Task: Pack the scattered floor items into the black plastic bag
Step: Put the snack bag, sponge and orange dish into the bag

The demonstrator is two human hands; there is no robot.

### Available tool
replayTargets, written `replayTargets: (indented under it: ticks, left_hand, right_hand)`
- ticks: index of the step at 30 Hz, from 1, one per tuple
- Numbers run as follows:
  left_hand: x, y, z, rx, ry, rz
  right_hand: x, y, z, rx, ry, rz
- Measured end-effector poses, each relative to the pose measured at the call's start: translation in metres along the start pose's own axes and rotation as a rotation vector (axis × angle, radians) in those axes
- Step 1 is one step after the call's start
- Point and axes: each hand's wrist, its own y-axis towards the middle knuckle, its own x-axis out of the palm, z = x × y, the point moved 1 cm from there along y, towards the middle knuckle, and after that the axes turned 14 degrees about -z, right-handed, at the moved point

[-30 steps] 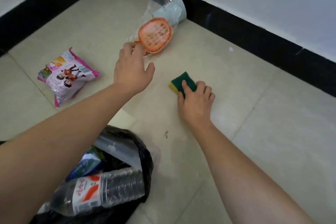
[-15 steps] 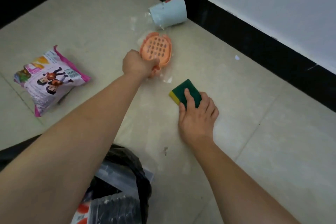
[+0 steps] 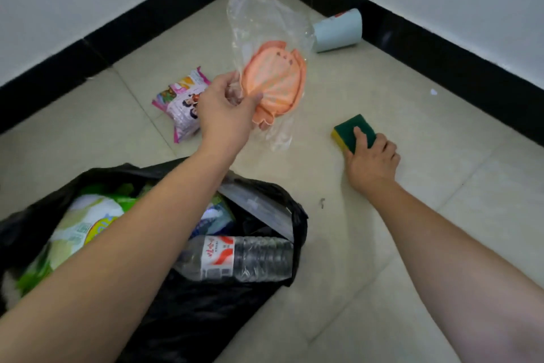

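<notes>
My left hand grips an orange plastic dish in a clear wrapper and holds it up off the floor, above and beyond the black plastic bag. The bag lies open at the lower left with a water bottle and green-white packets inside. My right hand rests on a green and yellow sponge on the tile, fingers curled over it. A pink snack packet lies on the floor behind my left hand. A pale blue cup lies on its side near the corner.
The floor is beige tile meeting white walls with a black skirting at a corner. A small dark speck lies between the bag and my right arm.
My left hand has lifted the wrapped orange dish off the floor and drawn it back toward the bag. My right hand stays on the sponge.
</notes>
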Motion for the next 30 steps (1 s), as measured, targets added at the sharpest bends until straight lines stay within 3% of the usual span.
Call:
replayTargets:
  ticks: [3,7,15,19,23,30]
  left_hand:
    - [-0.045,-0.048,0.000,-0.041,-0.103,-0.024]
    - [-0.085,-0.111,-0.031,-0.109,-0.162,0.031]
    - [-0.100,-0.190,-0.054,-0.166,0.173,-0.164]
    - [-0.112,-0.186,-0.058,-0.236,0.478,-0.230]
    - [-0.107,-0.167,-0.064,-0.149,0.728,-0.250]
    - [-0.096,-0.144,-0.079,-0.102,0.789,-0.193]
  right_hand:
    - [-0.003,-0.027,0.003,-0.040,0.133,-0.033]
    - [0.002,-0.081,-0.003,-0.071,0.562,0.021]
    - [-0.031,-0.124,-0.050,-0.214,0.908,0.085]
    - [-0.035,-0.142,-0.068,-0.327,0.898,0.097]
    - [-0.028,-0.164,-0.076,-0.408,0.823,0.075]
    - [-0.009,-0.190,-0.083,-0.643,0.597,0.010]
